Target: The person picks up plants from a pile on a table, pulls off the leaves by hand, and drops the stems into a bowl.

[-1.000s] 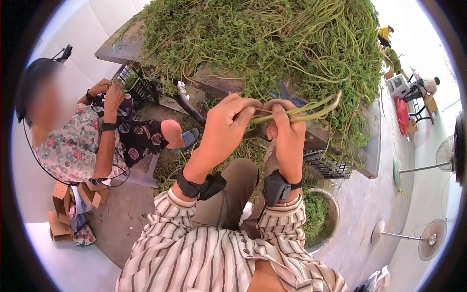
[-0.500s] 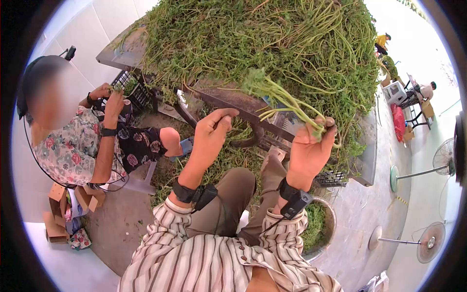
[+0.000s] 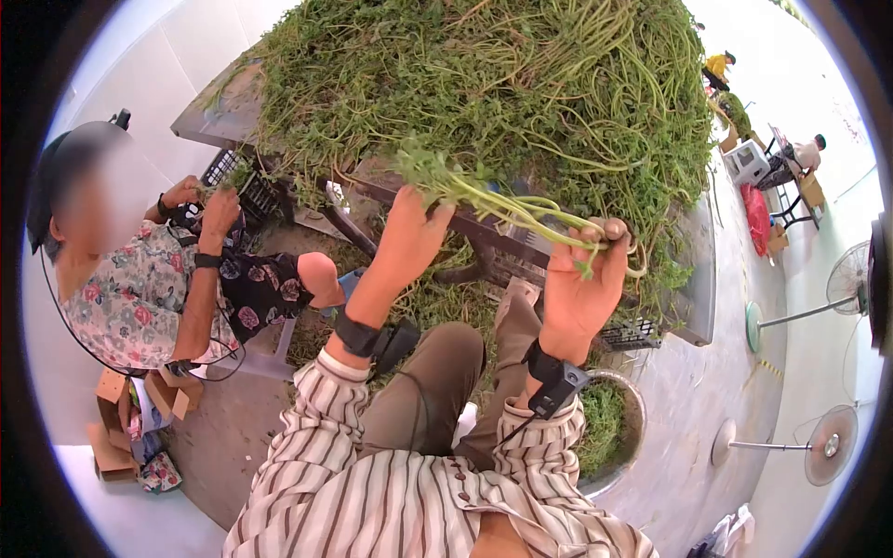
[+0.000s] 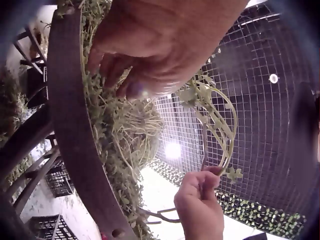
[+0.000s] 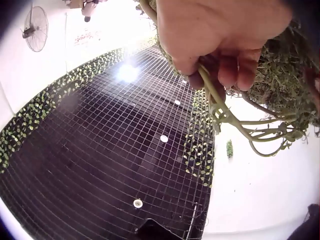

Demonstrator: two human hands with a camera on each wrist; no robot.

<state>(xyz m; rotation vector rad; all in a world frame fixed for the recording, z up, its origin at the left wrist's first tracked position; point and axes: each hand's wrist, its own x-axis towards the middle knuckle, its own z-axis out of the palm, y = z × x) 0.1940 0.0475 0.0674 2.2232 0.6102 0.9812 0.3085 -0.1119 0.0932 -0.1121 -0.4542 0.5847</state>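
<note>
A leafy green sprig with several long stems slants across the head view above the knees. My right hand pinches its stem end between thumb and fingers, and one stem loops beyond the fingertips. The right wrist view shows the same hand with stems hanging from its grip. My left hand is at the sprig's leafy end, fingers partly hidden behind the leaves. In the left wrist view the left hand has loosely bent fingers, with sprig leaves beside it; a grip is not visible.
A large heap of greens covers the table, hanging over its edge. Black crates stand beneath. A round tub of greens is by my right knee. Another person sits at left; fans stand at right.
The hands were together on the stems, then parted as the right hand carried the sprig rightward. Since then the left hand has moved up to the leafy end, and the sprig lies lower and flatter.
</note>
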